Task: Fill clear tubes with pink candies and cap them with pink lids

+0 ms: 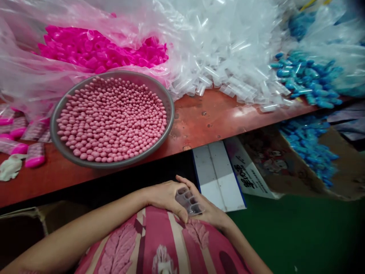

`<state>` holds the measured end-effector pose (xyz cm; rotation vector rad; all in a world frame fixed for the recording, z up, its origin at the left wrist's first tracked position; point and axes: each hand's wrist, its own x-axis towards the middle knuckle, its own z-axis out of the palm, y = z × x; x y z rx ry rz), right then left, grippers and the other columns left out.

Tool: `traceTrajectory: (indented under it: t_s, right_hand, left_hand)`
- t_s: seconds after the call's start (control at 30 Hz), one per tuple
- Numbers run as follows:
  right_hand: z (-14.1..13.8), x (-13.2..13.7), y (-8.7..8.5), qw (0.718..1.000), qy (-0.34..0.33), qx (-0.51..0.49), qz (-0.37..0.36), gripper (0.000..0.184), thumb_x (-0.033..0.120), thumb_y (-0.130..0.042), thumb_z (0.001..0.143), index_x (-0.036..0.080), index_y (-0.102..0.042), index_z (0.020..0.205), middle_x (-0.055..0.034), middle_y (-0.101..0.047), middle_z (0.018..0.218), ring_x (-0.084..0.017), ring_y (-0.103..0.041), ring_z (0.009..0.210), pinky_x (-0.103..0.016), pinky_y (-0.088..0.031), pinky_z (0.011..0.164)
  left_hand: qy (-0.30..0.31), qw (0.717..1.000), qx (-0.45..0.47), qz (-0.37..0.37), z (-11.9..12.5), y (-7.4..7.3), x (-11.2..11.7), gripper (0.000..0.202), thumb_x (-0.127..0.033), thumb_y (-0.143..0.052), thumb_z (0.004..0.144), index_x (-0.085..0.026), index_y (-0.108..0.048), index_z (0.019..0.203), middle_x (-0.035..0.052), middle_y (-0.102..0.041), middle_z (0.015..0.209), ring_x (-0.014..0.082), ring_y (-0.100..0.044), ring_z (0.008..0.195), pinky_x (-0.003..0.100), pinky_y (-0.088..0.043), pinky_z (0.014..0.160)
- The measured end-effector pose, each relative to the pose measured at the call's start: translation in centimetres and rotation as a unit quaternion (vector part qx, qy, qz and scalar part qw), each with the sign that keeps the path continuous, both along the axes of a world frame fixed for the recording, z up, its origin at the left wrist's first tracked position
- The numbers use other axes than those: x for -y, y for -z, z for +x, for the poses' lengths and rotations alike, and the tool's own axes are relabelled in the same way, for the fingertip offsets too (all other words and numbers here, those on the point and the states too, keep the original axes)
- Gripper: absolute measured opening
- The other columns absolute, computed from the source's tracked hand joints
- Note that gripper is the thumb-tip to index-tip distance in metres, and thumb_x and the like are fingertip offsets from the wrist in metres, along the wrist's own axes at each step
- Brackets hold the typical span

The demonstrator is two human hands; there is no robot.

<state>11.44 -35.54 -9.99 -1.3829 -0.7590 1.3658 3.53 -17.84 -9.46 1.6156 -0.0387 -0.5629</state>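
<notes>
Close to my body, my left hand (167,195) and my right hand (211,212) are cupped together around a small cluster of clear plastic tubes (188,201). The tubes' open ends face up towards me and look hollow. My left thumb lies along the near side of the cluster, while the right fingers reach behind it and are partly hidden. Just beyond the hands, on the table, stands a grey bowl (54,131) full of round pink candy-like balls (114,118).
The red table (199,121) bears bright pink caps (99,53), a heap of clear tubes (228,72) and blue caps (310,78). Filled tubes with pink caps (35,155) lie left. Below right, a cardboard box (273,160) holds more blue pieces (310,148).
</notes>
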Motion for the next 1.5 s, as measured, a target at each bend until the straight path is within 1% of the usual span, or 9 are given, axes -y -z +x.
traceTrajectory:
  t_s: [0.1,0.27,0.5,0.7,0.83,0.97,1.23,1.37,1.5]
  right_hand:
    - [0.2,-0.1,0.2,0.999,-0.009,0.037,0.01,0.094,0.029,-0.073,0.066,0.028,-0.017,0.142,-0.0094,-0.016,0.15,-0.026,-0.019,0.135,-0.048,-0.017,0.107]
    - [0.1,-0.9,-0.2,0.996,-0.002,0.08,0.047,0.074,0.034,-0.069,0.071,0.03,-0.034,0.136,-0.0049,-0.011,0.151,-0.024,-0.005,0.138,-0.048,-0.008,0.108]
    - [-0.7,-0.7,-0.5,0.998,0.041,0.044,0.021,0.069,0.032,-0.066,0.073,0.029,-0.033,0.134,-0.0084,-0.025,0.146,-0.027,-0.033,0.129,-0.044,-0.03,0.102]
    - [-1.4,-1.7,0.7,0.992,0.071,0.102,-0.025,0.074,0.029,-0.066,0.071,0.025,-0.028,0.135,-0.0105,-0.04,0.135,-0.028,-0.042,0.121,-0.042,-0.035,0.097]
    - [-1.7,-2.0,1.1,0.996,0.05,0.074,-0.028,0.088,0.031,-0.068,0.069,0.024,-0.016,0.139,-0.0135,-0.038,0.136,-0.028,-0.042,0.121,-0.044,-0.034,0.098]
    - [-1.9,-2.0,1.7,0.998,0.057,0.011,-0.028,0.109,0.034,-0.073,0.063,0.024,0.004,0.14,-0.0171,-0.029,0.141,-0.027,-0.041,0.123,-0.045,-0.032,0.1]
    - [-2.4,-2.5,2.0,0.999,0.045,0.024,-0.011,0.093,0.048,-0.068,0.066,0.026,-0.009,0.135,-0.0156,-0.033,0.137,-0.029,-0.042,0.122,-0.047,-0.033,0.099]
    - [0.2,-4.2,-0.9,0.991,0.073,0.106,-0.025,0.079,0.046,-0.068,0.067,0.027,-0.023,0.129,-0.0132,-0.055,0.113,-0.03,-0.06,0.096,-0.047,-0.048,0.081]
    - [3.3,-9.0,-8.4,0.971,0.038,0.233,0.035,0.075,0.038,-0.07,0.066,0.027,-0.028,0.127,-0.0138,-0.051,0.117,-0.031,-0.057,0.099,-0.044,-0.05,0.078]
  left_hand:
    - [-0.039,0.99,0.096,0.091,-0.2,0.1,-0.2,0.055,-0.049,-0.078,0.05,-0.021,-0.065,0.095,0.0066,-0.064,0.092,0.0295,-0.056,0.089,0.039,-0.042,0.084]
    - [-0.088,0.988,0.089,0.086,-0.7,0.4,-0.4,0.068,-0.05,-0.074,0.055,-0.024,-0.058,0.115,0.0123,-0.058,0.119,0.0392,-0.043,0.117,0.061,-0.007,0.102]
    - [-0.133,0.985,-0.03,0.108,-2.0,-0.3,-0.4,0.105,-0.054,-0.077,0.046,-0.012,-0.039,0.134,0.0252,-0.034,0.14,0.0442,-0.022,0.131,0.061,-0.003,0.103]
    - [-0.2,0.979,-0.003,0.041,-3.1,-2.1,0.0,0.105,-0.049,-0.077,0.051,-0.021,-0.028,0.14,0.0185,-0.031,0.144,0.042,-0.025,0.131,0.055,-0.02,0.103]
    - [-0.154,0.983,-0.005,0.096,-3.0,-2.7,-0.2,0.087,-0.051,-0.063,0.069,-0.013,-0.028,0.139,0.0216,-0.037,0.139,0.0383,-0.037,0.125,0.049,-0.03,0.1]
    - [-0.063,0.99,0.001,0.129,-3.2,-3.2,-0.6,0.088,-0.053,-0.051,0.078,-0.01,-0.009,0.143,0.0212,-0.018,0.148,0.0343,-0.016,0.135,0.052,-0.016,0.107]
    - [-0.032,0.997,-0.009,0.07,-3.6,-3.2,-0.8,0.105,-0.053,-0.053,0.077,-0.01,0.018,0.14,0.0217,0.012,0.148,0.0369,0.009,0.134,0.058,-0.009,0.106]
    - [-0.049,0.991,0.117,0.032,-3.0,-6.5,-1.5,0.121,-0.05,-0.063,0.071,-0.011,0.032,0.133,0.0188,0.029,0.143,0.0332,0.022,0.13,0.056,-0.009,0.107]
    - [-0.167,0.949,0.251,0.087,-3.5,-11.9,-3.7,0.121,-0.044,-0.067,0.071,-0.018,0.034,0.133,0.012,0.026,0.145,0.0289,0.019,0.133,0.051,-0.011,0.109]
